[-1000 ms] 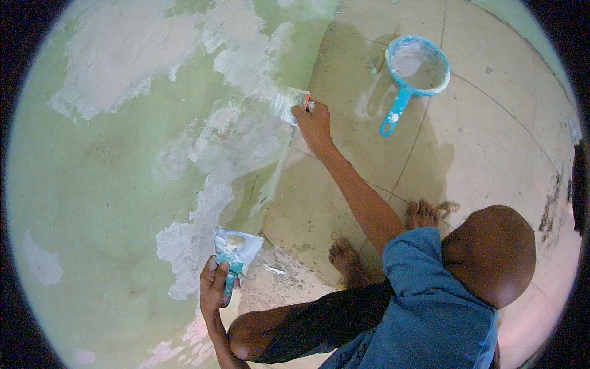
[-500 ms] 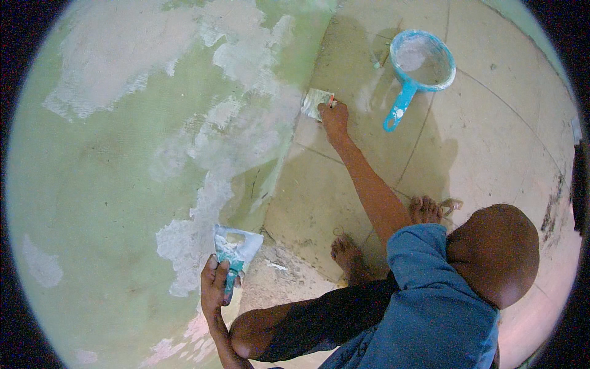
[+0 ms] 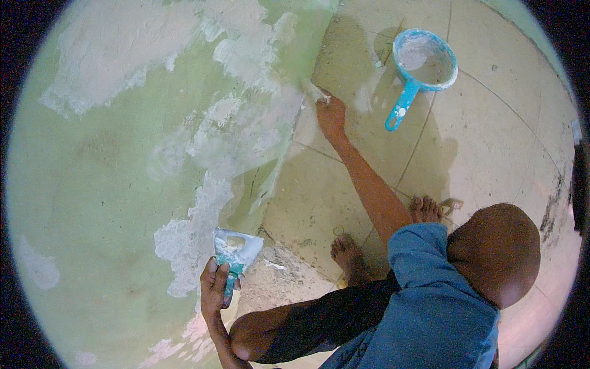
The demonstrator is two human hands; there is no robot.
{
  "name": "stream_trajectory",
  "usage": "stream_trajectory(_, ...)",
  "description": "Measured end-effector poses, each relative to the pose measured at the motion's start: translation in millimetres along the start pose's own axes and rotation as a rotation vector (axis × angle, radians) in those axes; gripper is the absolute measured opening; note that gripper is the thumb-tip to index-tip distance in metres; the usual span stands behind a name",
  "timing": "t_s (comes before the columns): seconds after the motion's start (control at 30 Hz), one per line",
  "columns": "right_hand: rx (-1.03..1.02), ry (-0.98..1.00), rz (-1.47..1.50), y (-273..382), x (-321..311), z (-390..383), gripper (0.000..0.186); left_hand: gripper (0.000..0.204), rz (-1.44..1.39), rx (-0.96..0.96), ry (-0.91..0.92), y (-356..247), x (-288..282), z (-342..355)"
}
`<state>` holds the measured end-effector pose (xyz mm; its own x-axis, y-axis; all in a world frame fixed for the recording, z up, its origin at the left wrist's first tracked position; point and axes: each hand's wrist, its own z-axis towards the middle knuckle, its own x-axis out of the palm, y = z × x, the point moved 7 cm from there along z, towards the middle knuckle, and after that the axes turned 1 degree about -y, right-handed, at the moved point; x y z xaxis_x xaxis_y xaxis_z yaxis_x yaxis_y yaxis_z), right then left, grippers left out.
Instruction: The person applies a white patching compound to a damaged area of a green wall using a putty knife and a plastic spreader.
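My left hand (image 3: 213, 289), at the lower left, grips the teal handle of a wide putty knife (image 3: 247, 251) with whitish putty smeared on its blade. Higher up, my right hand (image 3: 332, 117) is closed around a small flat scraper (image 3: 316, 91), seen nearly edge-on where the green wall (image 3: 123, 160) meets the floor. My fingers hide most of that scraper, and I cannot tell whether it touches the wall. Pale patches of putty (image 3: 212, 197) cover parts of the wall.
A blue dipper (image 3: 405, 101) with greyish-white putty inside stands on the tiled floor (image 3: 491, 141), right of my right hand. My bare feet (image 3: 349, 249) and bent knees are close below. Crumbly whitish residue (image 3: 276, 270) lies by the wall's foot.
The scraper in my right hand has turned from showing its flat face to nearly edge-on, as my wrist rotated. My left hand stays nearly still with the putty knife.
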<state>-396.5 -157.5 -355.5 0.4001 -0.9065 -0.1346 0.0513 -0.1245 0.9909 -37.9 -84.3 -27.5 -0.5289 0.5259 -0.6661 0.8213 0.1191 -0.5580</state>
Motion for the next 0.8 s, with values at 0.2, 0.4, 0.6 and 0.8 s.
stream_trajectory(0.2,-0.073,0.038,-0.095,26,23,-47,0.047,0.015,-0.001,-0.055,-0.022,5,-4,-4)
stream_trajectory(0.4,0.004,0.22,-0.014,36,18,-96,0.045,0.013,-0.052,-0.016,-0.01,6,-2,0)
stream_trajectory(0.6,0.191,0.01,0.025,9,-10,-31,0.035,0.014,-0.023,-0.028,-0.003,15,-9,0)
stream_trajectory(0.8,0.052,0.018,0.105,5,-9,-1,0.037,0.014,-0.044,-0.033,-0.006,14,-6,-1)
